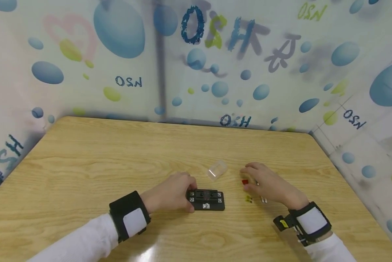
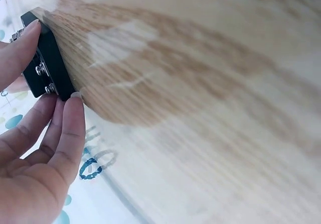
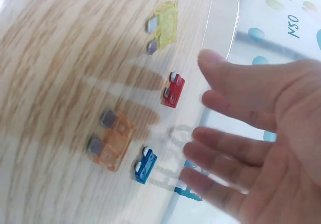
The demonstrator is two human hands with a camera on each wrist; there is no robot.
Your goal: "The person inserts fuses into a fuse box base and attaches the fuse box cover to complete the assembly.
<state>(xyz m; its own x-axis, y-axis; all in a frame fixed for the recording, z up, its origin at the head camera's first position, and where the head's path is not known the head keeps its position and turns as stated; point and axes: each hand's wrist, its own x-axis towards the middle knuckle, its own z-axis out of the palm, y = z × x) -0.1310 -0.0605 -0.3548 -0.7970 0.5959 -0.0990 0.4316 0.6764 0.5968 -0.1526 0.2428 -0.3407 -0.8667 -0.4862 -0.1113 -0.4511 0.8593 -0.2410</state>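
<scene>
On the wooden table (image 1: 117,153), the left hand (image 1: 172,193) grips a black block (image 1: 206,206).
Fingers relaxed, the right hand (image 1: 272,184) hovers near a red fuse (image 3: 173,91) and blue fuse (image 3: 146,166).

Rectangular black block (image 1: 206,200) on wood-grain table (image 1: 130,145), clear plastic cover (image 1: 217,169) behind it, red plastic fuse (image 3: 173,91) right of the block, yellow translucent fuse (image 3: 167,25) before the red, orange translucent fuse (image 3: 115,142) right of the yellow

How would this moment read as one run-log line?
left hand: grips black block by one end | right hand: near red piece, yellow piece, orange piece, blue piece, holding none | clear plastic piece: on table beyond block
</scene>
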